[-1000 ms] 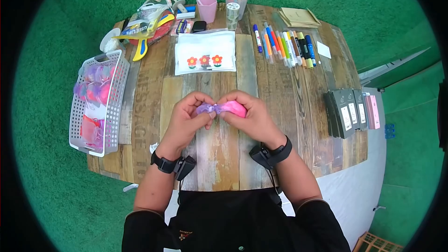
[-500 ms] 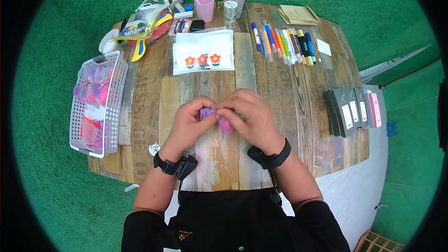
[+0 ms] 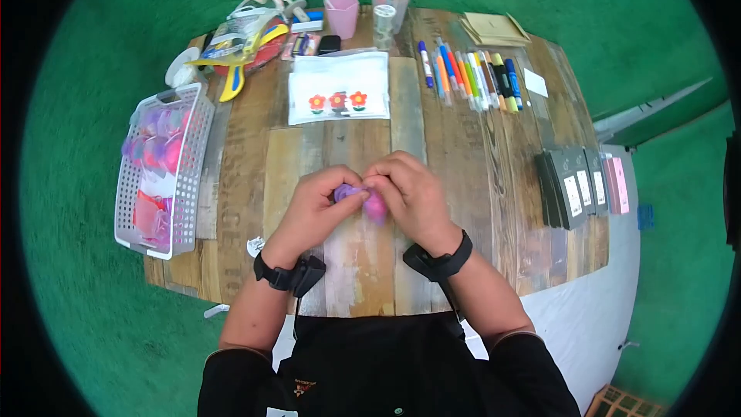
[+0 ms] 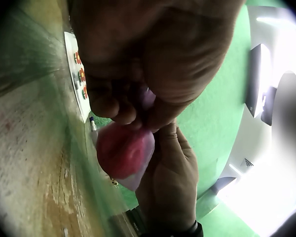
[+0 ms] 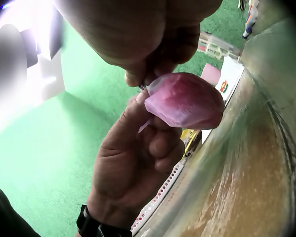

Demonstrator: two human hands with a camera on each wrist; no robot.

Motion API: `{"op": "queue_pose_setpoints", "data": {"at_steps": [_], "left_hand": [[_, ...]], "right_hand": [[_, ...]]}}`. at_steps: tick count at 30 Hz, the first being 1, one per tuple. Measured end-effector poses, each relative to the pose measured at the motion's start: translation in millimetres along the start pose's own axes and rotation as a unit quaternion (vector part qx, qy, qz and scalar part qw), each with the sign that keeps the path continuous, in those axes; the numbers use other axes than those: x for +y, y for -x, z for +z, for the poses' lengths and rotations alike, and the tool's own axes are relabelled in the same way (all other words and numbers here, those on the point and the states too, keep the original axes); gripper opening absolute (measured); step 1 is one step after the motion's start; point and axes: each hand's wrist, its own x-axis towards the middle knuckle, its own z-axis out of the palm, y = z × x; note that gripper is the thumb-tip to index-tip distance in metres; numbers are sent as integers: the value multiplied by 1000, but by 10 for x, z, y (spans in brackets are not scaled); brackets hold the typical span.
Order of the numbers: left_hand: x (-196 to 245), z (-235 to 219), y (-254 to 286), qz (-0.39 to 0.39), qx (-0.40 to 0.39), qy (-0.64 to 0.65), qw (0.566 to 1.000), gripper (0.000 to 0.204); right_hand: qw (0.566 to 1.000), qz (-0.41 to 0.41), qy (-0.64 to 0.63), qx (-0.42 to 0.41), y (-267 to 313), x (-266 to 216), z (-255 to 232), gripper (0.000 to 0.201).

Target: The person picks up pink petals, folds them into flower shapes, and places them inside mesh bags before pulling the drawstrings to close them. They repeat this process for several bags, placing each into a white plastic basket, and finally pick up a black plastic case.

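Note:
A small sheer pouch, pink and rounded at its filled end and purple at its gathered end, is held between both hands above the table. My left hand pinches the gathered neck between thumb and fingers. Beside it, my right hand has thumb and forefinger pinched at the same neck; its fingertips are partly hidden in the head view. From the right wrist, the pink pouch juts out below the fingers, with a thin purple strand near the left thumb. In the left wrist view the bulge hangs under the fingertips.
At the left stands a white perforated basket with similar pink and purple pouches. A white flower-printed pouch lies ahead, markers right of it. Dark boxes stand at the right edge. A pink cup and tools fill the back.
My right hand has gone from gripping the pink end to pinching at the neck. The pink end has swung from pointing right to pointing down toward the body. The left hand keeps its pinch.

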Motion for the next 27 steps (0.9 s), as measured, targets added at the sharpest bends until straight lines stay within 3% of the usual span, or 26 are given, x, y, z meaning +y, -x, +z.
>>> {"op": "queue_pose_setpoints", "data": {"at_steps": [2,3,5,6,9,12,15,18,22,27], "left_hand": [[-109,-39,16,3,4,-25,1000,10],[-121,-59,30,-32,9,26,999,10],[-106,-56,33,-95,15,135,986,10],[-69,-86,37,-83,35,125,988,10],[19,-155,96,-43,47,93,994,9],[218,-321,272,-5,25,5,1000,10],[493,-619,548,18,17,-92,995,15],[727,-1039,883,64,41,-159,984,20],[1103,-1605,1447,-2,123,-259,958,18],[1257,-2215,2228,-87,249,-318,911,14]], "right_hand": [[997,62,-17,-53,-2,13,-93,17],[992,85,-31,-85,-23,20,-108,21],[995,14,-35,-89,-85,-70,-118,38],[996,-15,-32,-86,-92,-108,-126,46],[986,43,-87,-133,8,-16,-19,65],[928,153,-298,-166,17,40,5,65],[914,197,-312,-170,77,169,128,62],[941,188,-213,-185,120,263,183,61],[950,180,-157,-201,93,195,162,51],[953,170,-133,-212,95,201,160,36]]}}
